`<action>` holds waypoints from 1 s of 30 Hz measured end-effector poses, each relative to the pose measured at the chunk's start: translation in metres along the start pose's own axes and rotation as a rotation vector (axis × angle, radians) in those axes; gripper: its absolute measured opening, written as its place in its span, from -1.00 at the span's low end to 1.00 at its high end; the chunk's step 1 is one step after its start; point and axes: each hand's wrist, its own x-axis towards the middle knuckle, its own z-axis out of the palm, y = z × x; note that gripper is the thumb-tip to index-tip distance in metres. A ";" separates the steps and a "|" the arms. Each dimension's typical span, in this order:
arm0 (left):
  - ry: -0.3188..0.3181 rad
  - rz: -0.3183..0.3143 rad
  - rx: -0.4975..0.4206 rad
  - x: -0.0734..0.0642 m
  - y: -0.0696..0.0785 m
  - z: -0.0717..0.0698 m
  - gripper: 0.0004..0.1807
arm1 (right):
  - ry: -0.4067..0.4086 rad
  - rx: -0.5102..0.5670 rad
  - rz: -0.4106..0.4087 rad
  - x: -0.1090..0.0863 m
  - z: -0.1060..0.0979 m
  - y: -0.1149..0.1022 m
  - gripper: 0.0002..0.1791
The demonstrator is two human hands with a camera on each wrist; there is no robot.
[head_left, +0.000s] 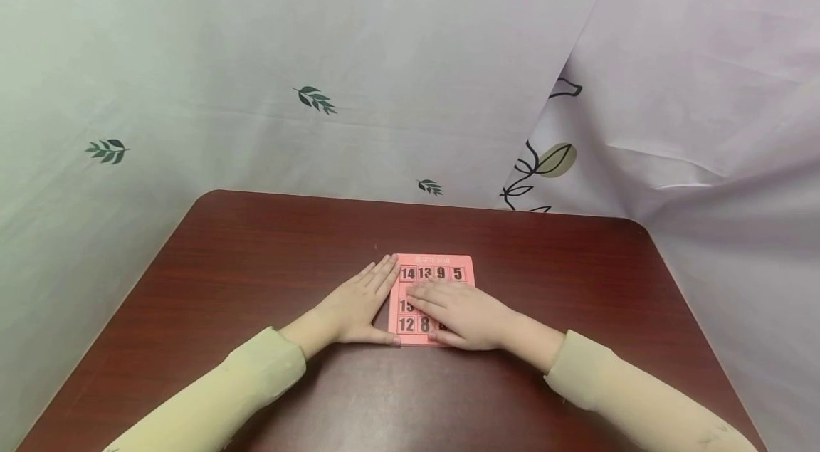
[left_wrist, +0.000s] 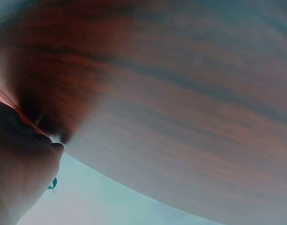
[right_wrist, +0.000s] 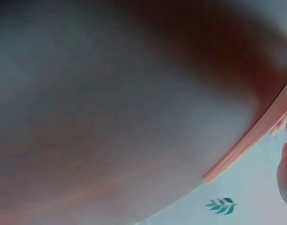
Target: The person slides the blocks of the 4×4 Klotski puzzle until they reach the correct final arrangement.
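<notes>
Both the left grip and the right grip lie straight-fingered, clasping nothing, so with the board on the table, brace its left edge with the former and press its numbers lightly with the latter

Under the right hand and against the left hand, the pink number board looks like smooth plastic, its face mostly matt. The table below both hands shows dark wood grain, smooth and polished, with a glossy sheen on the hands' near side. Behind the wrists, the pale sleeves look like matt cloth; beyond the hands hang matt, creased, fabric-like drapes.
</notes>
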 end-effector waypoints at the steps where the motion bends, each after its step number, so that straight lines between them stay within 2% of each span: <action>1: -0.001 0.001 0.005 0.000 0.000 0.000 0.41 | 0.009 -0.004 -0.017 -0.001 0.000 -0.002 -0.30; 6: 0.007 0.006 0.001 -0.001 0.000 0.000 0.41 | 0.049 -0.034 -0.093 -0.005 -0.001 -0.010 -0.31; 11: -0.001 -0.002 -0.004 -0.001 0.000 0.000 0.41 | 0.045 -0.058 -0.120 -0.007 0.000 -0.012 -0.28; 23: 0.004 0.000 -0.010 0.000 -0.001 0.000 0.40 | -0.045 -0.010 0.016 0.003 0.005 0.002 -0.31; 30: 0.005 -0.002 -0.021 0.000 0.001 -0.001 0.40 | -0.049 -0.005 0.016 0.003 0.003 0.003 -0.30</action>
